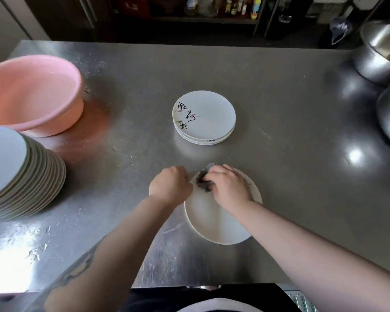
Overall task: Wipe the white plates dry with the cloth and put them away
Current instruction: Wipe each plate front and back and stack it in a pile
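A white plate [214, 221] lies on the steel counter close to me. My right hand [229, 188] presses a dark grey cloth [204, 180] onto the plate's far part, fingers curled over the cloth. My left hand [170, 185] grips the plate's left rim with curled fingers. Farther back at the centre sits a short stack of white plates [204, 118] with black calligraphy on the top one. A tall stack of white plates [16, 176] stands at the left edge.
A pink plastic basin [34, 93] sits at the back left. Steel pots and bowls [378, 55] crowd the right edge. The steel counter [302, 143] shows water streaks at the front left. Shelves with bottles [234, 5] stand behind the counter.
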`<state>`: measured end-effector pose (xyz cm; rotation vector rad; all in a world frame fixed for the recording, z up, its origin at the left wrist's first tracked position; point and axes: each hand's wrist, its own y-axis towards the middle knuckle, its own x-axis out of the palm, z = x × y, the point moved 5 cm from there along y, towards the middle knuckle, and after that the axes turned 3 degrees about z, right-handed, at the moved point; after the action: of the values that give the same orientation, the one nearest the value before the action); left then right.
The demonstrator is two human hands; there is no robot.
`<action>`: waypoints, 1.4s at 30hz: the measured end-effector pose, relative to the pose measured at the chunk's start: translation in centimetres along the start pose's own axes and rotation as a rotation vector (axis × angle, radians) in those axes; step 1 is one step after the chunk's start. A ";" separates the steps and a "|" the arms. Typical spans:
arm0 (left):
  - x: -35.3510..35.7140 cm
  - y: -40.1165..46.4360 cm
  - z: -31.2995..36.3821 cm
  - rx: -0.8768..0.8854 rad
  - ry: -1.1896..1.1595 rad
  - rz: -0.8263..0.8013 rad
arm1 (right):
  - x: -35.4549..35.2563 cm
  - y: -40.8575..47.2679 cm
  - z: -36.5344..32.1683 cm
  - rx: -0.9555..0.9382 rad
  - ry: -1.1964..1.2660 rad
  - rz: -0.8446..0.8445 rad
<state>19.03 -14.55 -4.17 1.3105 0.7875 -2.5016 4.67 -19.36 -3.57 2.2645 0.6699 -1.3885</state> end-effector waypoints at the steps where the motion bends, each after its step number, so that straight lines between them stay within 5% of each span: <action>1: 0.0 0.5 0.6 0.021 -0.043 -0.022 | 0.1 0.0 -0.4 -0.023 0.009 -0.012; 8: 1.0 -1.0 -2.3 -0.119 -0.295 -0.033 | -1.0 -0.3 2.8 0.149 -0.105 0.006; 13: 2.3 -2.5 -2.8 -0.128 -0.241 -0.242 | -0.7 -0.8 3.0 0.156 -0.084 0.040; 18: 1.0 -0.1 -0.6 0.020 -0.122 -0.013 | 0.7 -0.3 0.7 0.032 0.024 -0.021; 25: 0.7 -1.9 -4.1 -0.204 -0.409 0.155 | -1.1 -0.7 4.2 0.207 -0.208 -0.018; 29: 1.0 -2.1 -4.1 -0.181 -0.324 -0.011 | -0.9 -0.5 4.1 0.228 -0.152 -0.059; 34: -0.6 0.5 -2.1 -0.095 -0.174 0.111 | 0.9 0.2 0.8 0.069 0.061 -0.066; 42: 0.7 -0.5 -3.9 -0.216 -0.375 0.211 | -0.3 -0.1 2.7 0.142 -0.148 -0.086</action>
<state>21.10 -11.95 -6.34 0.7767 0.7597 -2.3163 2.58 -20.83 -4.44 2.2337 0.6456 -1.6755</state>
